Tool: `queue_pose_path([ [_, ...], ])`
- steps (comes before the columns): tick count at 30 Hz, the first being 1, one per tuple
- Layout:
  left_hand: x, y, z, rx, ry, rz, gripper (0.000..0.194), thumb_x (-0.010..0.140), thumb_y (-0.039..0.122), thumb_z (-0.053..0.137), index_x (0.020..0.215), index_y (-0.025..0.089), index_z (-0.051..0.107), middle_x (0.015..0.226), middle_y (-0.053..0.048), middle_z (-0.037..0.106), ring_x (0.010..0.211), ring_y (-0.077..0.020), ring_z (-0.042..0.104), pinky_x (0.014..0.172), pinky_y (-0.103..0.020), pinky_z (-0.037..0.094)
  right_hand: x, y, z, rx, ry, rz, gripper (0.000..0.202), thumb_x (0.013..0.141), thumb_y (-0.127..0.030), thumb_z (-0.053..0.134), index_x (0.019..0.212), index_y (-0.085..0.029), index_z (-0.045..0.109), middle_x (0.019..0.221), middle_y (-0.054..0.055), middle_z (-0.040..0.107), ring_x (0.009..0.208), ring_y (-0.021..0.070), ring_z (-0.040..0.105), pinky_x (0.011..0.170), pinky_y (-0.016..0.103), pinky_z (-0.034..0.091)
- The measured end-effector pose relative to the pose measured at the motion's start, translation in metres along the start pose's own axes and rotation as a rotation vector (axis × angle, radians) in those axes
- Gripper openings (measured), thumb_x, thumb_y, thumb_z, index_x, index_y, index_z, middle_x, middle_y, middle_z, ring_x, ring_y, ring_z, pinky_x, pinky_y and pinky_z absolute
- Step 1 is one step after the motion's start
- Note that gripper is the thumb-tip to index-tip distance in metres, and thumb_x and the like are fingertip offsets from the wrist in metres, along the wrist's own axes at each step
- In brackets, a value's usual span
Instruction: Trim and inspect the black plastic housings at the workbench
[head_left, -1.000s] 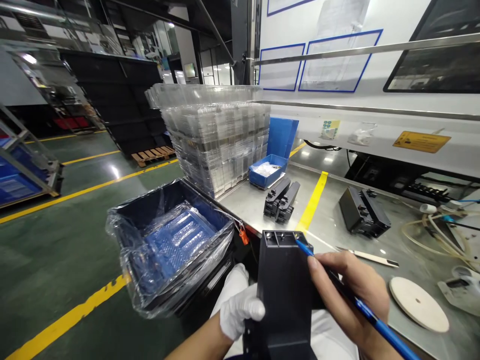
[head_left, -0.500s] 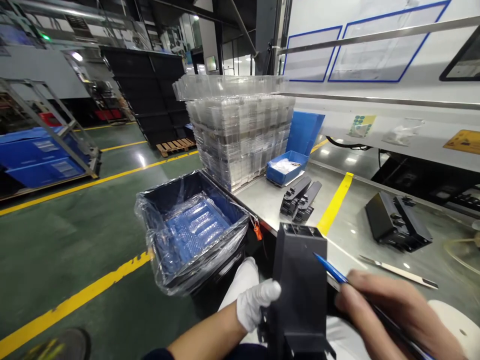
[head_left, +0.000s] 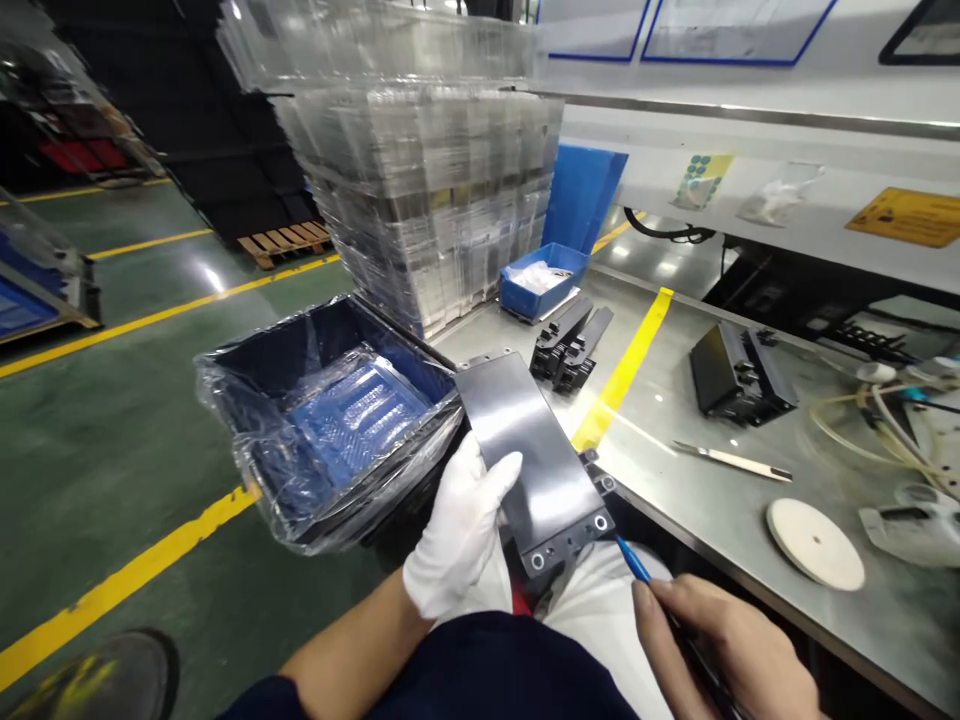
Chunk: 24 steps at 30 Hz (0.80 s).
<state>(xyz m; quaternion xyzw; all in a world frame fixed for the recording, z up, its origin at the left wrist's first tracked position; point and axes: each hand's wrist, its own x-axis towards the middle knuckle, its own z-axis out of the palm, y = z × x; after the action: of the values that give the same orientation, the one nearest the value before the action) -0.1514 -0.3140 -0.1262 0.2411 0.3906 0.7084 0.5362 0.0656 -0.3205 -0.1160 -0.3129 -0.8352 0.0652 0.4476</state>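
Observation:
A black plastic part [head_left: 529, 440] with a smooth, shiny flat face lies tilted over my lap. My left hand [head_left: 461, 515], in a white glove, grips it by its left side, thumb on the face. Two metal-ringed holes show at the part's near end. Bare-fingered, my right hand [head_left: 720, 635] pinches a blue-tipped pen [head_left: 634, 560]. The pen's tip is at the near right corner of the part; whether it touches cannot be made out. More black parts stand on the metal table, one group [head_left: 566, 345] beyond the held part and another [head_left: 742, 372] to the right.
Left of the table stands a bin [head_left: 337, 430] lined with clear plastic. Stacked clear trays [head_left: 435, 190] rise behind it, beside a small blue box [head_left: 544, 283]. A white-handled blade [head_left: 731, 460], a round cream disc [head_left: 815, 543] and tubing [head_left: 862, 430] lie on the right.
My left hand has turned the black part, so its shiny face and ringed end now show. My right hand with the pen has moved lower. The view has tipped downward.

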Motion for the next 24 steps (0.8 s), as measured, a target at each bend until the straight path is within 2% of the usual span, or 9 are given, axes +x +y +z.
queue_pose_path([
  [3,-0.008,-0.002,0.004,0.098,0.064,0.075,0.054,0.092,0.024,0.071,0.144,0.027,0.056,0.144,-0.007,0.064,0.137,-0.0295,0.057,0.12,-0.046,0.043,0.0,0.002,0.006,-0.009,-0.018,0.0,0.014,0.089,-0.008,0.068,0.094,-0.02,0.061,0.063,-0.004,0.063,0.045,0.0108,0.059,0.046,0.024,0.049],
  [6,-0.01,-0.006,0.004,0.15,0.09,0.118,0.056,0.09,0.025,0.072,0.144,0.028,0.056,0.152,-0.006,0.058,0.143,-0.0298,0.051,0.123,-0.045,0.038,-0.003,0.008,0.014,-0.062,-0.003,-0.029,0.014,0.087,-0.009,0.07,0.092,-0.019,0.062,0.062,-0.005,0.062,0.046,0.0098,0.059,0.049,0.022,0.049],
  [11,-0.011,-0.009,0.003,0.199,0.121,0.118,0.051,0.089,0.026,0.073,0.138,0.027,0.059,0.148,-0.006,0.061,0.139,-0.0303,0.054,0.122,-0.045,0.038,-0.008,0.014,0.016,-0.043,-0.015,-0.031,0.013,0.087,-0.009,0.071,0.093,-0.018,0.063,0.063,-0.004,0.064,0.048,0.0089,0.061,0.052,0.02,0.049],
  [17,-0.007,-0.011,0.006,0.238,0.121,0.148,0.048,0.089,0.025,0.072,0.136,0.027,0.059,0.139,-0.006,0.066,0.132,-0.0284,0.059,0.12,-0.045,0.04,0.001,-0.003,0.014,0.193,-0.081,-0.041,0.019,0.086,-0.001,0.061,0.087,-0.019,0.057,0.056,-0.007,0.054,0.043,0.0082,0.051,0.046,0.022,0.039],
  [20,-0.005,-0.013,0.008,0.241,0.108,0.157,0.049,0.089,0.025,0.072,0.136,0.027,0.06,0.14,-0.006,0.065,0.134,-0.0292,0.057,0.12,-0.043,0.039,0.004,-0.009,0.019,0.242,-0.095,-0.081,0.02,0.086,0.001,0.058,0.087,-0.019,0.057,0.056,-0.006,0.053,0.043,0.0087,0.048,0.045,0.024,0.036],
  [24,-0.007,-0.014,0.009,0.195,0.105,0.141,0.038,0.091,0.024,0.069,0.129,0.025,0.062,0.137,-0.007,0.067,0.131,-0.0295,0.06,0.118,-0.045,0.042,0.002,-0.01,0.027,0.235,-0.115,-0.115,0.019,0.086,0.002,0.06,0.086,-0.017,0.059,0.057,-0.005,0.054,0.044,0.0097,0.05,0.047,0.026,0.038],
])
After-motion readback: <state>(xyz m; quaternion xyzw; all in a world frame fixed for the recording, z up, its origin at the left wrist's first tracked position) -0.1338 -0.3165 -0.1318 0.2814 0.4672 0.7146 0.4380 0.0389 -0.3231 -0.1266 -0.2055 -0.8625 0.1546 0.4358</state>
